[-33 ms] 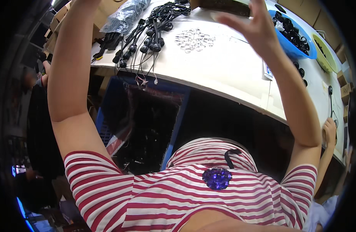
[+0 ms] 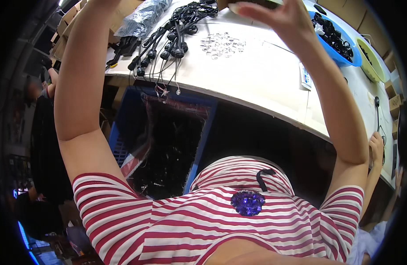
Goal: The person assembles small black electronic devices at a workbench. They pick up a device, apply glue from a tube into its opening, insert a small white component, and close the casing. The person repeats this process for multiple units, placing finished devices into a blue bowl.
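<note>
My right hand reaches up at the top edge, above the white table. Its thumb stretches out to the left, apart from the rest of the hand, and nothing shows in the gap. The other fingers are cut off by the top edge. My left forearm runs up out of the picture, so that hand is hidden. Between the arms lies a loose cluster of small, clear ring-shaped pieces. To its left sits a bundle of black cables with round sockets, their thin wire ends hanging over the table's edge.
A clear plastic bag lies at the back left. Right of my right arm stand a blue basin of black parts and a yellow-green basin. A blue crate stands below the table. Another person's hand is at far right.
My right hand has moved slightly up and to the left, so less of its fingers shows. My left arm stays nearly where it was. The cables and clear pieces lie as before.
</note>
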Demonstrator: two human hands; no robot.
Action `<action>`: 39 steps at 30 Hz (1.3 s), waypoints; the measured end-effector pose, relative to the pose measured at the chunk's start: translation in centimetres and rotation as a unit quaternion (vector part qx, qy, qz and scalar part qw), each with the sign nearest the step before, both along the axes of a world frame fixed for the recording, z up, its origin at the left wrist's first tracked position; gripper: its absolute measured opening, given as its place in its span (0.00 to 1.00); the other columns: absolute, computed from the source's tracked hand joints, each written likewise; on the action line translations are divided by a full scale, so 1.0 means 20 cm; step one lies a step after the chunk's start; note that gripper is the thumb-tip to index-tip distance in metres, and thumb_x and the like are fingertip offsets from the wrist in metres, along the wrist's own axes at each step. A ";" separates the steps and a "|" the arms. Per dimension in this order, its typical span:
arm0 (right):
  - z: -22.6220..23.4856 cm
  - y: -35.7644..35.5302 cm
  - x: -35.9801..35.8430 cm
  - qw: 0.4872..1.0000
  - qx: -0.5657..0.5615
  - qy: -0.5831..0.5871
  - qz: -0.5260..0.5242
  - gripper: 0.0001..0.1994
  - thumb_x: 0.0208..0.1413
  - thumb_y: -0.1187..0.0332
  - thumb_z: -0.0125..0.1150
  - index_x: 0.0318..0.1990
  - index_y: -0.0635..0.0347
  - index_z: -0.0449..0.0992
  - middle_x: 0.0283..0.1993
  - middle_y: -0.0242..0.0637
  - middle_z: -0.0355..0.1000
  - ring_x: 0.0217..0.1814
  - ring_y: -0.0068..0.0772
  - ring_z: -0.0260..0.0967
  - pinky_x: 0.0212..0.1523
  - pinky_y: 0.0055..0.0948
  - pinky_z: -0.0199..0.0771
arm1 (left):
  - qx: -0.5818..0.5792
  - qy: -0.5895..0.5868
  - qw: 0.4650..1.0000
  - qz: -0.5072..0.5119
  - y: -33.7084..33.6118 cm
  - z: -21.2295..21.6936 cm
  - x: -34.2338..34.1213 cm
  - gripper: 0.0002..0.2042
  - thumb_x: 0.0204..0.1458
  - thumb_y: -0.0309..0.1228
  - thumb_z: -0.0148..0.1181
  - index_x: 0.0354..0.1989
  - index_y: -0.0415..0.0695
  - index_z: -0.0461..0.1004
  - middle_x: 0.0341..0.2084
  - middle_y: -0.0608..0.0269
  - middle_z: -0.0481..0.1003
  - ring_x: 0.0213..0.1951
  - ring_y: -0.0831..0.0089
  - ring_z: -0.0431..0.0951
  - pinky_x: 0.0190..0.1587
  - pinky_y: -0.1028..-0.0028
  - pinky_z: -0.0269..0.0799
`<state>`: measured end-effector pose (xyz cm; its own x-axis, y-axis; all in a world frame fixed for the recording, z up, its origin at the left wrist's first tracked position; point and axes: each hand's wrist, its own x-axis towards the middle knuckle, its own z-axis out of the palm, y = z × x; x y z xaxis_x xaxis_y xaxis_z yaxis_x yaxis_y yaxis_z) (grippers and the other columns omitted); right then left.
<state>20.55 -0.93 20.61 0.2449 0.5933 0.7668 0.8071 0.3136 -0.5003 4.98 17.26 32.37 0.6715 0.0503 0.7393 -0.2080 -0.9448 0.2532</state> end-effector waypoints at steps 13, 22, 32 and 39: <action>0.20 0.08 -0.17 0.905 -0.018 0.347 0.245 0.10 0.61 0.64 0.48 0.37 0.60 0.70 0.26 0.32 0.68 0.25 0.24 0.69 0.28 0.27 0.77 | -0.217 0.246 0.944 0.035 0.12 -0.28 -0.35 0.40 0.49 0.44 0.60 0.67 0.57 0.43 0.62 0.60 0.53 0.62 0.65 0.52 0.63 0.65 0.49; 0.21 -0.22 -0.16 0.915 0.069 0.324 0.232 0.10 0.61 0.63 0.46 0.38 0.59 0.71 0.29 0.30 0.67 0.29 0.19 0.66 0.29 0.19 0.69 | 0.021 0.394 0.840 0.373 0.85 -1.28 -0.67 0.19 0.44 0.34 0.59 0.48 0.59 0.73 0.46 0.59 0.73 0.49 0.62 0.72 0.51 0.69 0.66; -0.20 -0.72 -0.29 0.899 -0.273 0.276 0.202 0.13 0.60 0.66 0.45 0.25 0.61 0.68 0.26 0.32 0.67 0.23 0.22 0.62 0.30 0.25 0.69 | 0.203 0.078 0.911 0.351 0.58 -1.09 -0.81 0.09 0.50 0.38 0.56 0.38 0.55 0.76 0.26 0.66 0.74 0.32 0.65 0.75 0.36 0.66 0.66; -0.87 -0.75 -0.36 0.873 -0.460 0.030 0.157 0.14 0.44 0.82 0.57 0.42 0.64 0.69 0.36 0.46 0.69 0.39 0.44 0.69 0.41 0.32 0.69 | 0.249 0.218 0.926 0.181 0.09 -0.86 -0.73 0.09 0.48 0.37 0.56 0.38 0.60 0.78 0.23 0.71 0.71 0.30 0.71 0.74 0.41 0.72 0.65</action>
<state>13.33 -15.84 3.30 -0.0169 0.9967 -0.0793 0.7174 -0.0432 -0.6954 -9.66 19.00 15.24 0.9177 0.0561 0.3932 0.1640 -0.9552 -0.2465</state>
